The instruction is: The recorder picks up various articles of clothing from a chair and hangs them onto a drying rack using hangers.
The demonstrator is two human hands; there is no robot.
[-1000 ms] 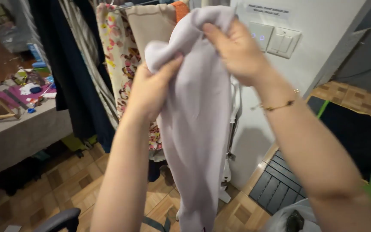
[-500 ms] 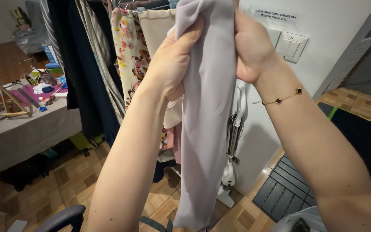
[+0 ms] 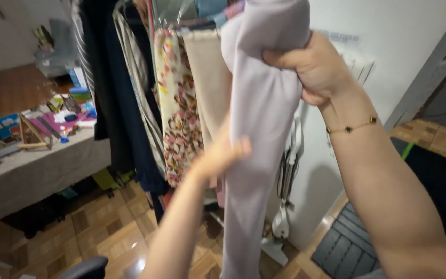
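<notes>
High by the clothes rack, right hand (image 3: 318, 67) fingers clench the lilac garment (image 3: 259, 134); left hand (image 3: 223, 155) fingers loosely touch it

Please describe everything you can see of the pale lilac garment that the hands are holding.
The lilac garment is plain, pale and smooth, like soft knit cloth. It hangs long and narrow from the top of the view past the bottom edge, bunched at the top. The right hand grips it in a fist near its upper end. The left hand touches its left edge lower down. Other hanging clothes are close behind it.
</notes>
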